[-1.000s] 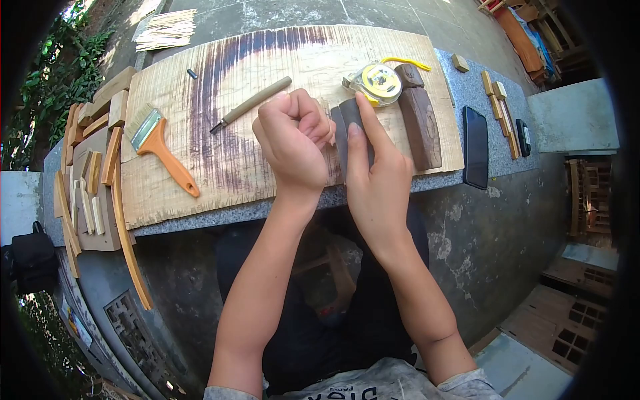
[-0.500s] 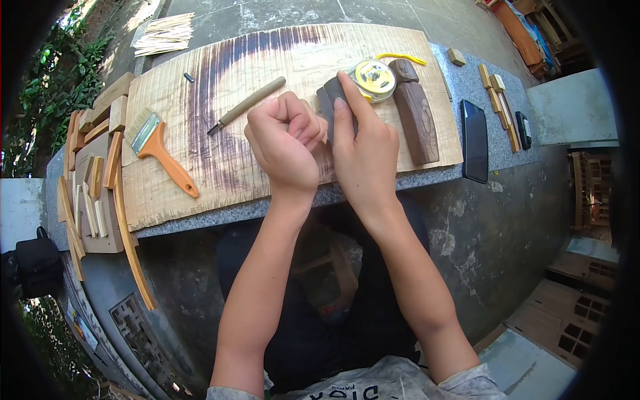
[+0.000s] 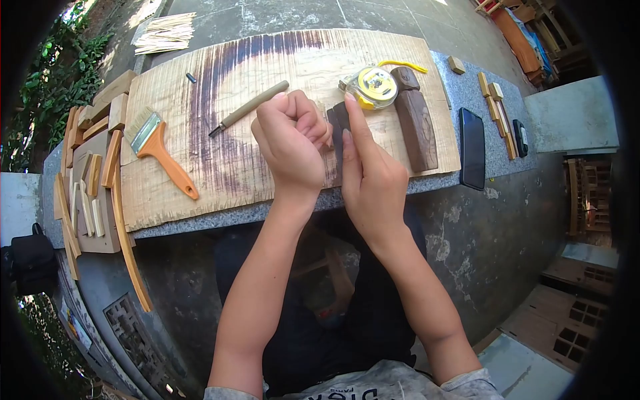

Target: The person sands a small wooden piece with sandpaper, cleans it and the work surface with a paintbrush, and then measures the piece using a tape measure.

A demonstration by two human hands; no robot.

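Head view: left hand point(image 3: 291, 147) curling into fist, contents hidden, just beside tool point(image 3: 250, 110). Right hand point(image 3: 377, 175) extending index finger and thumb along dark block point(image 3: 338, 121); whether gripping, cannot tell. Block showing between hands over board point(image 3: 167, 100), near tape measure point(image 3: 375, 87).

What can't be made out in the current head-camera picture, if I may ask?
Head view, left hand: it is curled shut, so whether it holds anything small is hidden.
Head view, dark block: its full shape is hidden, as the right hand covers part of it.
Head view, tape measure: its print is too small to read.
Head view, shirt: the bottom edge cuts it off.
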